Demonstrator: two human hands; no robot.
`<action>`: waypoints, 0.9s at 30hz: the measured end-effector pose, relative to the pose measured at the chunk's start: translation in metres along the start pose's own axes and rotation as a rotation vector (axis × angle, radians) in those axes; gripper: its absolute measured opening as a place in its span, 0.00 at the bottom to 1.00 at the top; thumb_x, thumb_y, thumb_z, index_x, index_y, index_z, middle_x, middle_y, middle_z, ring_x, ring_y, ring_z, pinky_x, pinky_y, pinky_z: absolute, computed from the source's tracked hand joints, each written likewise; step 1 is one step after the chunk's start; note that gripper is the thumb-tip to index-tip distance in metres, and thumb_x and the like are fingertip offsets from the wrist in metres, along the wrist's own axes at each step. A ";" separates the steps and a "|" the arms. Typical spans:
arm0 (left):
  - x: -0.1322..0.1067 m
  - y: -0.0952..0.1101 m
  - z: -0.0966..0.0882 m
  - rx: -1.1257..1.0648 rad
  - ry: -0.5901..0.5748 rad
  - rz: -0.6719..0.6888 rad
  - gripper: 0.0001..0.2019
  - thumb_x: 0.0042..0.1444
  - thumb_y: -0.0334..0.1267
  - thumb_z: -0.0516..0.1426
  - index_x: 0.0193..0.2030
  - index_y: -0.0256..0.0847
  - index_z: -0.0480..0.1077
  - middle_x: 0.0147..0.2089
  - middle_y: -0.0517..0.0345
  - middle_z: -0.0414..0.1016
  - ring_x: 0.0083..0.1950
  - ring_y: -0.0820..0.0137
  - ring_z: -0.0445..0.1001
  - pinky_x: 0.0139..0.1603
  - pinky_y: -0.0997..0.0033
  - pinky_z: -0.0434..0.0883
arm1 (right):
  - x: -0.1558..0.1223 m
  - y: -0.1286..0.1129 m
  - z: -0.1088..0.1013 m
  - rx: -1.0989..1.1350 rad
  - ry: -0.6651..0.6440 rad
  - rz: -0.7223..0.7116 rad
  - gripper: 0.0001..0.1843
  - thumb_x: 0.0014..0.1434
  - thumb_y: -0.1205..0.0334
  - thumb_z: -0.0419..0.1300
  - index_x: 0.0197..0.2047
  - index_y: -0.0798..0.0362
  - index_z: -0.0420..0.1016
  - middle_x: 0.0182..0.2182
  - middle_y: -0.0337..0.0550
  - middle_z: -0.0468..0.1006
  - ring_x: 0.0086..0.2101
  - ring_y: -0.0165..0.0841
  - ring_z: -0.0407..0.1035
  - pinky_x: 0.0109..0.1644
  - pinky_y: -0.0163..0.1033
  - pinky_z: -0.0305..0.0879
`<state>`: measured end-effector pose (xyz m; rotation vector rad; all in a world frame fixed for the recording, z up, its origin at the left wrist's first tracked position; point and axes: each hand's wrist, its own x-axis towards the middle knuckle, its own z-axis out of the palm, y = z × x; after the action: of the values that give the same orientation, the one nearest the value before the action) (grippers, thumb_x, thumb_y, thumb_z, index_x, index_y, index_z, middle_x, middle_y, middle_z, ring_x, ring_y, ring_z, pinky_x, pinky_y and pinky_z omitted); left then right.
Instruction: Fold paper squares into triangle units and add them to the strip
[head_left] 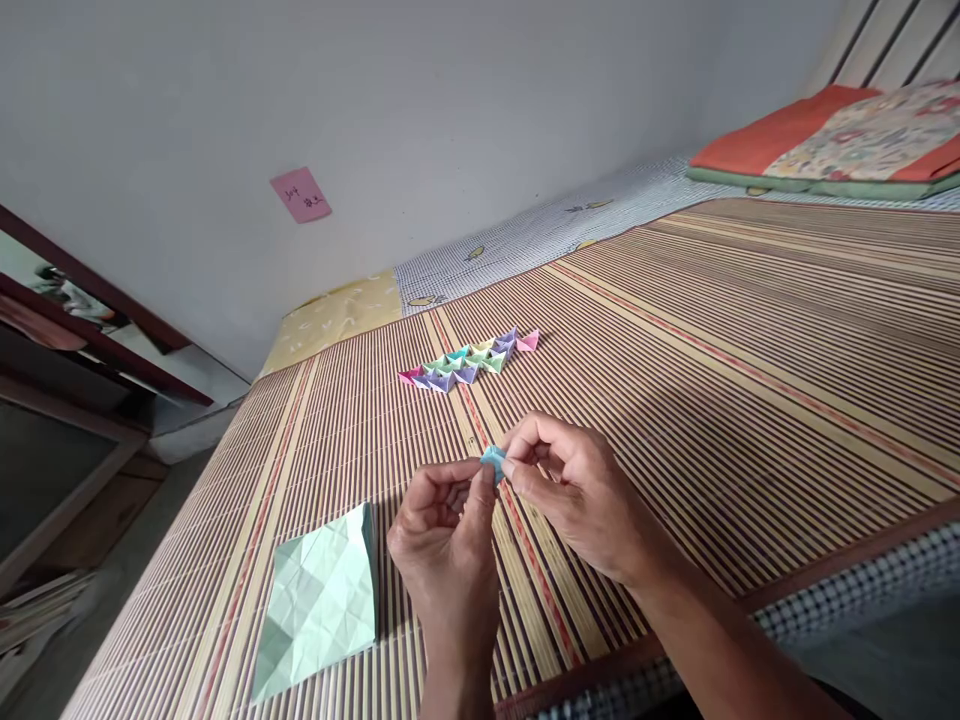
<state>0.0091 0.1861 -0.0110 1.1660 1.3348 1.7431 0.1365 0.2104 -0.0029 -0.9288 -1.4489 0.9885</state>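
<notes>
A small blue folded paper piece is pinched between my two hands, just above the striped mat. My left hand grips its left side between thumb and forefinger. On the other side, the thumb and fingertips of my right hand are closed on the paper too. Beyond my hands, several little folded paper boats in purple, green, yellow and pink sit close together in rows. One pink boat stands at the right end of the group. To the left of my left hand lies a creased light green paper sheet.
A bamboo mat covers the bed. Folded orange and floral bedding rests at the far right. A pink note is stuck on the wall. The mat's left edge drops toward the floor beside wooden furniture.
</notes>
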 end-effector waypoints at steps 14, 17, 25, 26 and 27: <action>0.011 -0.001 -0.011 -0.001 -0.220 -0.193 0.10 0.53 0.41 0.71 0.39 0.39 0.81 0.37 0.54 0.84 0.40 0.68 0.81 0.44 0.72 0.77 | 0.001 0.003 -0.005 -0.079 -0.063 -0.035 0.07 0.61 0.73 0.58 0.36 0.53 0.74 0.31 0.39 0.78 0.33 0.31 0.74 0.37 0.36 0.70; 0.014 -0.002 -0.013 -0.049 -0.309 -0.219 0.08 0.54 0.40 0.70 0.34 0.38 0.81 0.32 0.56 0.82 0.36 0.70 0.79 0.41 0.74 0.76 | 0.001 0.004 -0.008 -0.084 -0.126 0.004 0.06 0.62 0.72 0.58 0.38 0.52 0.74 0.32 0.39 0.79 0.33 0.32 0.74 0.36 0.35 0.70; 0.010 -0.009 -0.010 -0.112 -0.171 -0.143 0.06 0.55 0.38 0.70 0.34 0.41 0.79 0.32 0.61 0.80 0.36 0.72 0.78 0.42 0.75 0.74 | -0.002 0.006 -0.006 -0.120 -0.196 0.065 0.12 0.68 0.63 0.56 0.30 0.52 0.69 0.23 0.32 0.63 0.24 0.27 0.58 0.26 0.35 0.53; 0.009 -0.009 -0.009 -0.090 -0.159 -0.128 0.06 0.55 0.38 0.70 0.34 0.41 0.79 0.33 0.61 0.80 0.36 0.72 0.77 0.41 0.75 0.74 | -0.002 0.006 -0.005 -0.131 -0.193 0.056 0.12 0.68 0.64 0.55 0.31 0.52 0.69 0.23 0.32 0.64 0.25 0.28 0.58 0.27 0.35 0.53; 0.008 -0.009 -0.008 -0.064 -0.146 -0.111 0.06 0.55 0.38 0.70 0.34 0.41 0.78 0.33 0.61 0.80 0.36 0.72 0.77 0.41 0.74 0.73 | -0.002 0.007 -0.004 -0.148 -0.188 0.043 0.12 0.69 0.64 0.55 0.32 0.53 0.70 0.24 0.33 0.65 0.25 0.28 0.58 0.27 0.36 0.53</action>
<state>-0.0016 0.1922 -0.0183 1.1386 1.2239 1.5788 0.1410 0.2109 -0.0096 -0.9984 -1.6846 1.0335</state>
